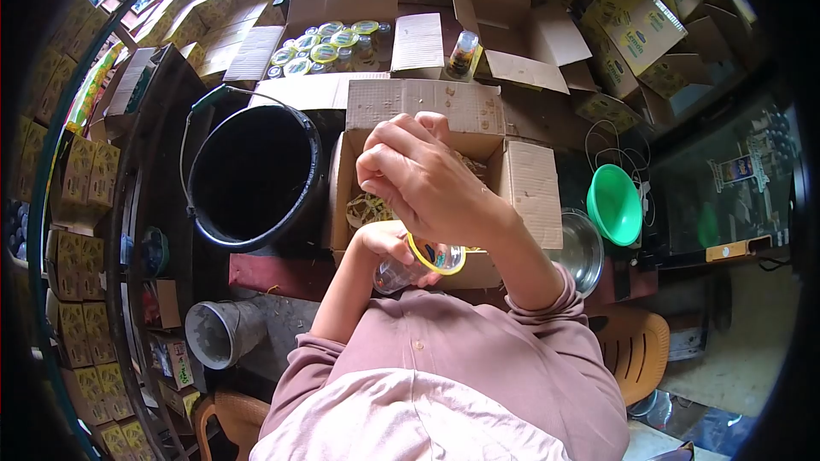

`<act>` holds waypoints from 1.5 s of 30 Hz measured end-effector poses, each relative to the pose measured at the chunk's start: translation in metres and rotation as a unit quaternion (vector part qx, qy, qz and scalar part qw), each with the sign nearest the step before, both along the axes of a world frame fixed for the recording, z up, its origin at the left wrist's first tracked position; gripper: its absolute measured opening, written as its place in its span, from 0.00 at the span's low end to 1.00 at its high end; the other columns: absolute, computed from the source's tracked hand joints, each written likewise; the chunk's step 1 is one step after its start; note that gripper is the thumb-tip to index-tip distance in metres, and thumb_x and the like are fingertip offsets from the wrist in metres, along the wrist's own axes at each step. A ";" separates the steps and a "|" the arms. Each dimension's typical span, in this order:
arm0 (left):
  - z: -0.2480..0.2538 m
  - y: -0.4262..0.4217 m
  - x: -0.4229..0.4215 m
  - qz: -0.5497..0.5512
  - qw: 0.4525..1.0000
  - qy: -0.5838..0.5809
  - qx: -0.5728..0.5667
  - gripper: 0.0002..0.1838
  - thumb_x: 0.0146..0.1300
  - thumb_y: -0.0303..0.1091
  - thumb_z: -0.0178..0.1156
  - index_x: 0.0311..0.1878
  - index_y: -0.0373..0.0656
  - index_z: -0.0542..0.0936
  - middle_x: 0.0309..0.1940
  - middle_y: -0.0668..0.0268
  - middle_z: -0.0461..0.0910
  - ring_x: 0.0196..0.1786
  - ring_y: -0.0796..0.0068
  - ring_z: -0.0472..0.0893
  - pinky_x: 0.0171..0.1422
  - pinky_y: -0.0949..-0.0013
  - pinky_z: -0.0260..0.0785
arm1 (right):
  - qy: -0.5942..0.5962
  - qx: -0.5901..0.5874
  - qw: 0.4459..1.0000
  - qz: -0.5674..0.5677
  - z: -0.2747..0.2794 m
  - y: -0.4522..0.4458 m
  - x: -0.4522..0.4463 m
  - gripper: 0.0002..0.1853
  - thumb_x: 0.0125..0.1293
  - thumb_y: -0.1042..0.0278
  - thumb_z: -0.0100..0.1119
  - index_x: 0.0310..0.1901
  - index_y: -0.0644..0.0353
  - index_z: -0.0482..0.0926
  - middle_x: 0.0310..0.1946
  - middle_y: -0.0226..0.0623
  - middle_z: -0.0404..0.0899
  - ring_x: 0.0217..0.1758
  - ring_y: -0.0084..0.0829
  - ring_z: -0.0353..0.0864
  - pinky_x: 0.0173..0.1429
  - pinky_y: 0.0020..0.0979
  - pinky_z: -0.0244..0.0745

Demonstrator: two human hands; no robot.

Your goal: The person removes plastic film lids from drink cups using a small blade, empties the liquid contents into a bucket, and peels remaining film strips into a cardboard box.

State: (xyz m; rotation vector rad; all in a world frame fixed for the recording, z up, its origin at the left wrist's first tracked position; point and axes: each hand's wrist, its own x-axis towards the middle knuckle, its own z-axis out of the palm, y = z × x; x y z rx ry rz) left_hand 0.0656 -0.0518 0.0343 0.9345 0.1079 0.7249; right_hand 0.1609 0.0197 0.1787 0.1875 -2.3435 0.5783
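My left hand point(386, 242) is wrapped round a clear plastic jar point(395, 275) with a yellow rim, tilted close to my chest. Dark and coloured bits show through the jar's yellow ring. Raised above it, my right hand point(414, 166) has its fingers curled together in a pinch; whatever they hold, if anything, is hidden. Both hands are over or just before an open cardboard box point(534, 192), its flaps folded out. Yellowish printed pieces point(369, 210) lie inside that box, partly covered by my hands and forearm.
A black bucket point(314, 162) stands left of the box. Behind sits a carton point(342, 4) of yellow-lidded jars point(325, 52), with one filled jar point(462, 55) to its right. A green bowl point(614, 205) and a metal bowl point(583, 252) are at right; a grey bucket point(226, 333) is lower left.
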 end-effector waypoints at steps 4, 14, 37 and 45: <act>0.033 -0.011 -0.005 0.303 0.940 0.156 -0.035 0.36 0.44 0.38 0.65 0.57 0.36 0.62 0.41 0.60 0.73 0.43 0.72 0.75 0.47 0.71 0.69 | 0.003 -0.021 1.000 -0.005 0.000 -0.002 0.005 0.04 0.55 0.74 0.56 0.31 0.58 0.71 0.32 0.34 0.69 0.40 0.34 0.69 0.48 0.35 0.54; 0.048 -0.009 -0.013 0.683 0.530 0.474 0.171 0.37 0.39 0.26 0.68 0.52 0.39 0.59 0.44 0.56 0.72 0.47 0.64 0.76 0.52 0.62 0.69 | -0.223 -0.086 0.959 -0.150 -0.032 0.042 0.075 0.05 0.55 0.70 0.57 0.34 0.58 0.77 0.34 0.34 0.73 0.43 0.33 0.72 0.53 0.34 0.56; 0.041 -0.014 0.003 0.741 0.399 0.478 0.250 0.37 0.41 0.30 0.73 0.50 0.41 0.58 0.42 0.57 0.72 0.42 0.63 0.78 0.45 0.65 0.73 | -0.057 -0.080 0.980 -0.174 -0.054 0.012 0.050 0.06 0.48 0.69 0.67 0.29 0.55 0.81 0.27 0.29 0.77 0.35 0.28 0.74 0.49 0.33 0.57; 0.039 -0.018 0.006 0.711 0.441 0.501 0.222 0.34 0.43 0.30 0.70 0.50 0.40 0.60 0.42 0.53 0.72 0.42 0.53 0.77 0.44 0.59 0.71 | -0.140 0.017 0.973 -0.184 -0.053 0.011 0.054 0.04 0.53 0.72 0.59 0.31 0.57 0.74 0.31 0.32 0.73 0.40 0.32 0.72 0.52 0.37 0.55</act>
